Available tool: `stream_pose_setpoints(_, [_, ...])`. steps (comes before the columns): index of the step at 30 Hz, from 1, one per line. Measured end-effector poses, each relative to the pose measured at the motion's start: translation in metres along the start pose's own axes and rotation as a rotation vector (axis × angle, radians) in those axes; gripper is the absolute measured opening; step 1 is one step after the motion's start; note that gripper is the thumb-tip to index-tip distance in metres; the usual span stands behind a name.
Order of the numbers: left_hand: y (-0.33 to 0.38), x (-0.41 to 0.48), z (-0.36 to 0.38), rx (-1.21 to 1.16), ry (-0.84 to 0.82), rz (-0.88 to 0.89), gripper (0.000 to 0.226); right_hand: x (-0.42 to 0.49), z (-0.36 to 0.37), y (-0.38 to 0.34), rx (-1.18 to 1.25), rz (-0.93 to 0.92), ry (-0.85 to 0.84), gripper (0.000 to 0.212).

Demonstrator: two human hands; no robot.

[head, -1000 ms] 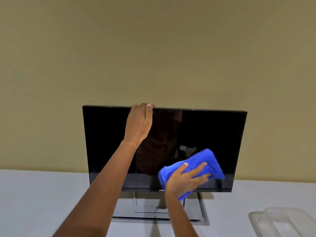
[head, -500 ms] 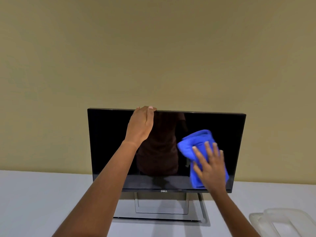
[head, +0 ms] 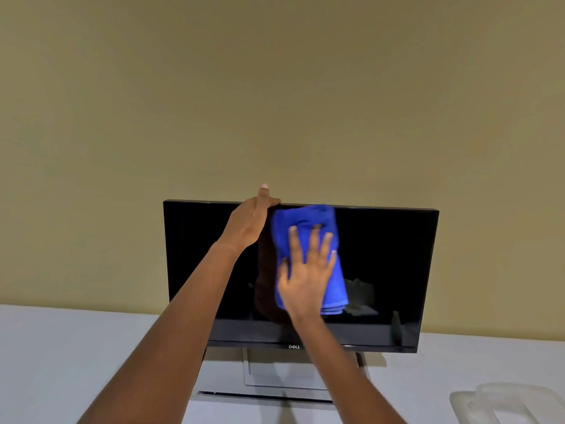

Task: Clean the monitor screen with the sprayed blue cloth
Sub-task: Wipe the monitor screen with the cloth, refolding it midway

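A black monitor (head: 391, 270) stands on a grey stand on a white table against a tan wall; its dark screen is off. My left hand (head: 249, 223) grips the monitor's top edge left of centre, thumb raised above the bezel. My right hand (head: 307, 270) lies flat with spread fingers on the folded blue cloth (head: 305, 217), pressing it against the upper middle of the screen. The cloth reaches up to the top bezel, right beside my left hand.
The monitor stand's base (head: 275, 390) rests on the white table (head: 61, 362). A clear plastic container (head: 504, 405) sits at the table's lower right corner. The tan wall (head: 275, 87) rises directly behind the monitor.
My right hand has swept the blue cloth from the screen's lower right up and left to the top centre. My left hand has stayed on the top edge, its thumb now lifted.
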State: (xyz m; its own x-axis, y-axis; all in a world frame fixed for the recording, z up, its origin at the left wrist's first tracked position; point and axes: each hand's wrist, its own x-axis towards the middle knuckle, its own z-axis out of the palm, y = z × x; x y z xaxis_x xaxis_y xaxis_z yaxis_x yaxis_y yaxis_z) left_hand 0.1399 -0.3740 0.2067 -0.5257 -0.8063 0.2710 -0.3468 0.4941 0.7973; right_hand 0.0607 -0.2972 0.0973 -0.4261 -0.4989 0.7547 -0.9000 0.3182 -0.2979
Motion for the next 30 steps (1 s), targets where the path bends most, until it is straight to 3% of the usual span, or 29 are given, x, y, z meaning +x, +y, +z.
stream_pose_setpoints(5, [0.0, -0.003, -0.002, 0.005, -0.015, 0.028, 0.063, -0.032, 0.011, 0.009, -0.128, -0.524, -0.215, 0.073])
stream_pose_setpoints(9, [0.004, -0.009, 0.0, 0.042, 0.003, 0.032, 0.058, -0.039, -0.005, 0.039, -0.085, -0.638, -0.255, 0.073])
stream_pose_setpoints(15, [-0.005, -0.033, 0.016, 0.138, 0.131, 0.237, 0.042, -0.055, -0.043, 0.062, 0.278, -0.311, -0.254, 0.073])
stream_pose_setpoints(19, [-0.016, -0.068, 0.04, 0.092, 0.246, 0.367, 0.029, -0.06, -0.065, 0.065, 0.729, 0.093, -0.326, 0.071])
stream_pose_setpoints(21, [-0.018, -0.083, 0.056, -0.003, 0.212, 0.238, 0.027, -0.058, -0.075, 0.063, 0.917, 0.245, -0.318, 0.075])
stream_pose_setpoints(24, [-0.012, -0.095, 0.072, -0.278, 0.033, -0.045, 0.021, -0.057, -0.085, 0.063, 1.109, 0.378, -0.37, 0.077])
stream_pose_setpoints(30, [0.014, -0.11, 0.079, -0.471, -0.161, -0.164, 0.021, -0.059, -0.103, 0.068, 1.183, 0.417, -0.569, 0.059])
